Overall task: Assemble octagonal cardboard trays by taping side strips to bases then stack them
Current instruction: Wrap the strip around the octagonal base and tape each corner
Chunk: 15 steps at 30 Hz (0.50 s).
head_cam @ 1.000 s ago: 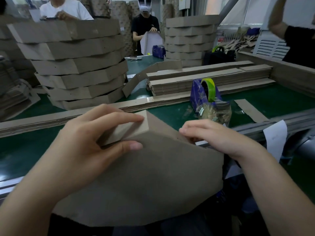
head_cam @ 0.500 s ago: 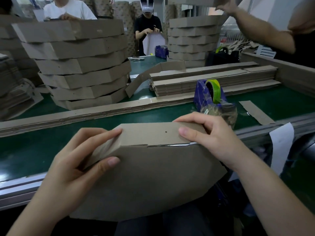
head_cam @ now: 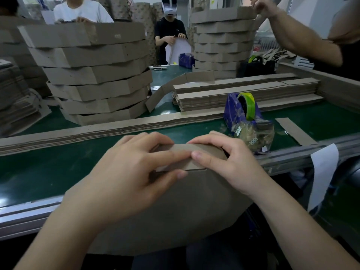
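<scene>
While the part-built tray stands on edge at the near rim of the green surface, its base turned to the viewer, both hands meet at its top edge, where a side strip is folded against it. Left hand: fingers curled over the top of the strip, thumb pressed to the face below, pinching strip to base. Right hand: fingers hooked over the same edge, thumb flat on the strip, touching the left hand's fingertip. Handling, as judged: plain grey cardboard, light, stiff across the flat base but quick to bend at the scored corners of the strip; dry and not slippery; a hard pinch could crease an edge. Best held where strip and base overlap, thumb in front and fingers behind, so the joint stays square for taping. Also present: tape dispenser just beyond the right hand, stack of finished trays far left, pile of flat strips far right. Not made out: whether tape already lies on this joint; the inside of the tray and the fingertips behind the strip; the tray's lower edge, covered by both forearms and lost in the dark below the surface; the free end of the tape, buried under crumpled clear film at the dispenser's front.
</scene>
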Each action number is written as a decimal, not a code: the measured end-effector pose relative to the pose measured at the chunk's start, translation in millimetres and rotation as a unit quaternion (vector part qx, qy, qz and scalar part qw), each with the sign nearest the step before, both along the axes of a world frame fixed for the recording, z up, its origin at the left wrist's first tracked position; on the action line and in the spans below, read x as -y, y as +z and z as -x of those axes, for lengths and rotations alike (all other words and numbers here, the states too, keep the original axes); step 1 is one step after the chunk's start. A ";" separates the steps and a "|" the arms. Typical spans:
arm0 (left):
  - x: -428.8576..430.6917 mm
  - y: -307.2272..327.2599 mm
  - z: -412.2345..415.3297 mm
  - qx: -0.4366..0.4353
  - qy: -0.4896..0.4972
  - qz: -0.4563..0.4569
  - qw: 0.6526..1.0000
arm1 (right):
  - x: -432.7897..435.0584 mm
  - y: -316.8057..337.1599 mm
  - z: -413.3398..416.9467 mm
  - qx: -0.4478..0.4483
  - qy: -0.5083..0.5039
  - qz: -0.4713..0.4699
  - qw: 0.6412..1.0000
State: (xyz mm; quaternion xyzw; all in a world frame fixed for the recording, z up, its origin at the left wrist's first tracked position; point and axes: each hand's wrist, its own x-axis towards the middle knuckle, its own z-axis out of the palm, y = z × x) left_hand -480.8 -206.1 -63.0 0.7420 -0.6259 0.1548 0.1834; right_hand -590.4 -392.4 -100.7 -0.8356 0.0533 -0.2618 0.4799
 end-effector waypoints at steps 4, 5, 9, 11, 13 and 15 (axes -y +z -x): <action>-0.2 -1.8 -1.2 -0.020 -0.005 0.010 1.000 | 5.0 1.4 2.4 0.002 0.006 0.000 1.000; -0.7 -3.4 -2.3 -0.020 -0.008 0.015 1.000 | 6.4 0.6 2.4 0.003 0.006 -0.006 1.000; -1.6 -7.2 -6.3 0.013 -0.020 0.016 1.000 | 7.8 -4.6 0.3 0.006 0.003 -0.011 1.000; -2.1 -7.7 -7.6 0.032 -0.023 0.012 0.999 | 7.7 -6.9 -0.9 0.010 -0.006 0.001 1.000; -2.0 -8.4 -8.5 0.040 -0.022 0.011 0.999 | 7.6 -8.3 -2.2 0.014 -0.011 0.013 1.000; -1.9 -9.4 -8.8 0.040 -0.018 0.014 0.999 | 6.9 -9.7 -2.5 0.016 -0.005 0.004 1.000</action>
